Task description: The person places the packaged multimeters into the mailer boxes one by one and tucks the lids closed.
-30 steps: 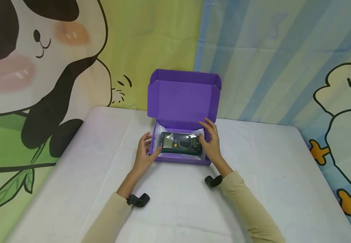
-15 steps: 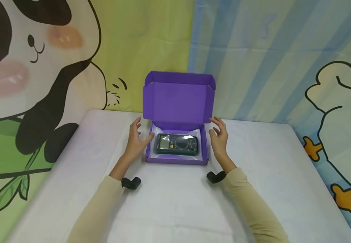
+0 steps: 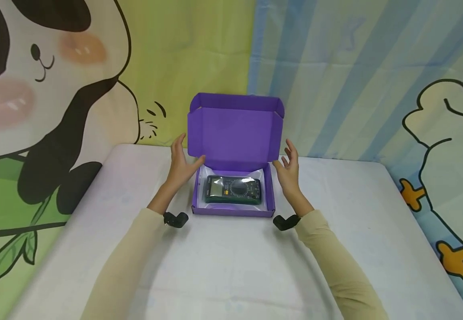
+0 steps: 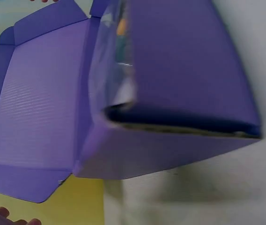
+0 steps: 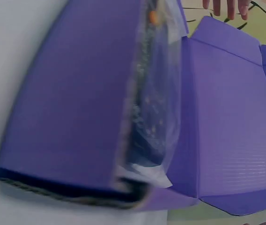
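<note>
A purple cardboard box (image 3: pixel 233 213) stands on the table with its lid (image 3: pixel 237 135) raised and leaning back. Inside it lies a dark digital multimeter (image 3: pixel 233 190) in clear plastic, its screen to the left and its dial to the right. My left hand (image 3: pixel 180 166) is beside the lid's left flap, fingers spread and pointing up, thumb reaching toward the flap's lower corner. At the opposite side, my right hand (image 3: pixel 288 173) has its thumb close to the lower right corner of the lid, fingers loosely bent. Neither palm holds anything.
A white cloth covers the table (image 3: pixel 231 266). Behind it hangs a curtain (image 3: pixel 199 44) with a cartoon panda on the left and a pale cartoon figure on the right. Black wrist cameras (image 3: pixel 176 219) sit on both wrists.
Both hands have left the ends of the multimeter, moved outward past the box's sides, then risen alongside the lid. The multimeter stays in the box; the head view has shifted slightly.
</note>
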Demonstrator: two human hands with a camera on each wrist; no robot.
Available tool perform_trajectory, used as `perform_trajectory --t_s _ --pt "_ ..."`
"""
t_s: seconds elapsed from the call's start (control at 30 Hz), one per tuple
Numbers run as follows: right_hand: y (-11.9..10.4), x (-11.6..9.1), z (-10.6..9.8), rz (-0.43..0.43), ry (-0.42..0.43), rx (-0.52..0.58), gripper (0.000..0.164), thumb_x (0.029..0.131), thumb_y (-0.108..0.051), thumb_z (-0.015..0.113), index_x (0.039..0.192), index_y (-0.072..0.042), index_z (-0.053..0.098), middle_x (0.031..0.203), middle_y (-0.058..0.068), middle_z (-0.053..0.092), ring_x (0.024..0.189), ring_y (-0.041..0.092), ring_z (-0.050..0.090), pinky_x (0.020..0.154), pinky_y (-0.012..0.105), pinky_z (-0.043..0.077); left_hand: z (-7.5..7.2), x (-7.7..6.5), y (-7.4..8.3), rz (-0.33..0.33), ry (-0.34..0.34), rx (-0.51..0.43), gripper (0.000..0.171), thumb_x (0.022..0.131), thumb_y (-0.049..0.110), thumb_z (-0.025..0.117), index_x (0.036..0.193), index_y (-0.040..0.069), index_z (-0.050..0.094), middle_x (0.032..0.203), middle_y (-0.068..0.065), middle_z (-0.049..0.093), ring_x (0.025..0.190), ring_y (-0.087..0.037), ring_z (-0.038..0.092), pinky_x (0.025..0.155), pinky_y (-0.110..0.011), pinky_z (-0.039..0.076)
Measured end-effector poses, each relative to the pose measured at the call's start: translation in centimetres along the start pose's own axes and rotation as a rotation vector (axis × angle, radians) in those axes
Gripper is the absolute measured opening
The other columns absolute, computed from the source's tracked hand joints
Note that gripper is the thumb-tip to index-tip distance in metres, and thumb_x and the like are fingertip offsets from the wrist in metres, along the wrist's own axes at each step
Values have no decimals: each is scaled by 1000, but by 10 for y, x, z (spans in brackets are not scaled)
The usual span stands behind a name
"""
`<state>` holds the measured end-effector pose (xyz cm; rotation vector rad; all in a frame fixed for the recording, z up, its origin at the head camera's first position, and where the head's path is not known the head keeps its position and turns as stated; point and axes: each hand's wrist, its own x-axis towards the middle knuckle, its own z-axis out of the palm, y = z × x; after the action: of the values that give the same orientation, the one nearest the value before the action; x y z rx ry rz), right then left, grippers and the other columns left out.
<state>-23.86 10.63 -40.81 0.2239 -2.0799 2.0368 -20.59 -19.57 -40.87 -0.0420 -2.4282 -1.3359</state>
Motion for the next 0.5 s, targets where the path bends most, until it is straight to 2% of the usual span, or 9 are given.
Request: perform_trajectory --t_s 0.23,0.43,0.5 --pt "-8 10 4 59 -8 36 73 87 12 47 154 -7 24 160 7 20 147 27 20 120 33 20 -2 10 6 -55 -14 -79 97 85 24 73 156 7 8 155 -23 14 143 -39 20 117 -53 22" --pt "-11 10 7 86 -18 66 76 86 14 47 155 -8 22 160 7 19 146 26 22 119 32 23 -2 11 6 -106 -44 -235 98 86 14 71 156 4 3 153 -27 17 140 -44 26 116 -51 27" --pt "-11 10 7 85 -17 81 76 86 15 46 155 -7 22 160 7 20 145 27 24 119 33 24 -3 11 6 -122 -55 -258 98 86 11 71 155 2 2 153 -28 19 140 -45 28 116 -50 28"
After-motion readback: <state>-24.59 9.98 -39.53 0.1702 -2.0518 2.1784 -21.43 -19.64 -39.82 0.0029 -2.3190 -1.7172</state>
